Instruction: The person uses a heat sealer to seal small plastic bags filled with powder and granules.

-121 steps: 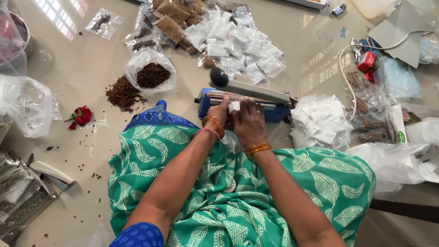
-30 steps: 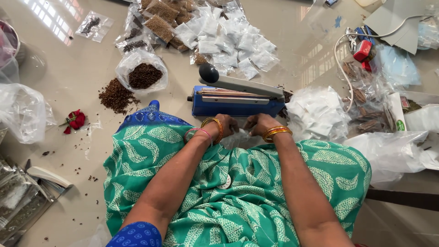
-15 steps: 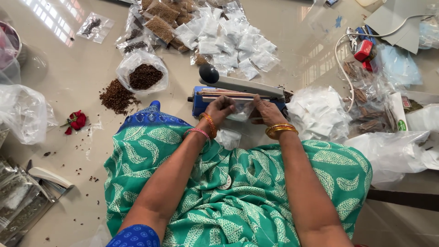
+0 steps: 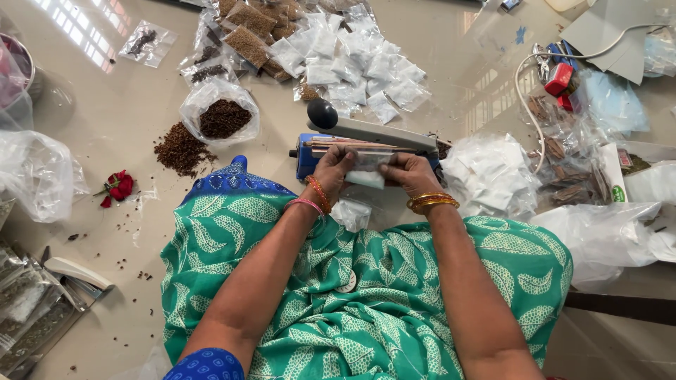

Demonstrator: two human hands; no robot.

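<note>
- Pouch (image 4: 366, 176), small, clear plastic with a pale filling, sits at centre frame, its top edge laid in the mouth of the blue heat sealer (image 4: 366, 144).
- Left hand (image 4: 334, 169) pinches the pouch's left edge, its grip closed on the film; right hand (image 4: 412, 172) pinches the right edge likewise, so the film is stretched flat between them.
- It looks light, limp and a little slippery; thin film creases easily, so the side edges near the top seem the best hold.
- Sealer arm with its black knob (image 4: 322, 112) stands raised above the pouch.
- Another small pouch (image 4: 352, 213) lies on the green patterned cloth (image 4: 366, 309) just below the hands.
- Heap of white packets (image 4: 359, 63) lies at upper centre, a second heap (image 4: 493, 176) just right of the sealer.
- Open bag of dark spice (image 4: 222, 116) and a loose spice pile (image 4: 182, 149) lie upper left, near a red flower (image 4: 118, 186).
- Floor (image 4: 105, 105) carries all of it; nothing blocks the hands, though the right heap crowds the sealer's end.
</note>
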